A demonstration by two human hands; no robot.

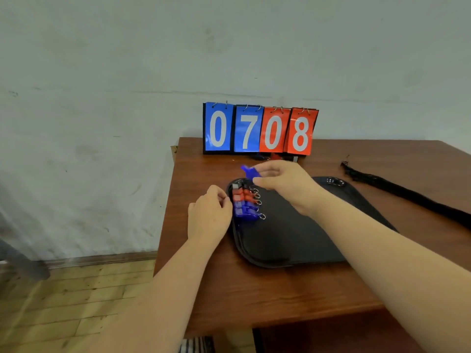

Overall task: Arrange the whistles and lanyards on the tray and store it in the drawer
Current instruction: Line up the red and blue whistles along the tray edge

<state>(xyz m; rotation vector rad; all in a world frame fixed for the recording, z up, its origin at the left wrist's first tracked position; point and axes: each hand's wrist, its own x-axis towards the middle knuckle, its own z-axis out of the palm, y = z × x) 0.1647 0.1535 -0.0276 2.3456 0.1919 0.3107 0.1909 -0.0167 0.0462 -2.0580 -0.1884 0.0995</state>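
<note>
A black tray (293,238) lies on the brown wooden table (254,289). Along the tray's left end several red and blue whistles (244,202) lie in a column, their key rings pointing right. My right hand (283,184) hovers above the tray's far left corner and pinches a blue whistle (248,171) in its fingertips. My left hand (209,215) rests with curled fingers at the tray's left rim, beside the row of whistles; I cannot tell whether it grips the rim. A bundle of black lanyards (397,189) lies on the table to the right of the tray.
A flip scoreboard (260,129) reading 0708 stands at the table's back edge against the white wall, with a few small items at its foot. The table's left edge drops to a wooden floor. A dark opening shows under the table's front.
</note>
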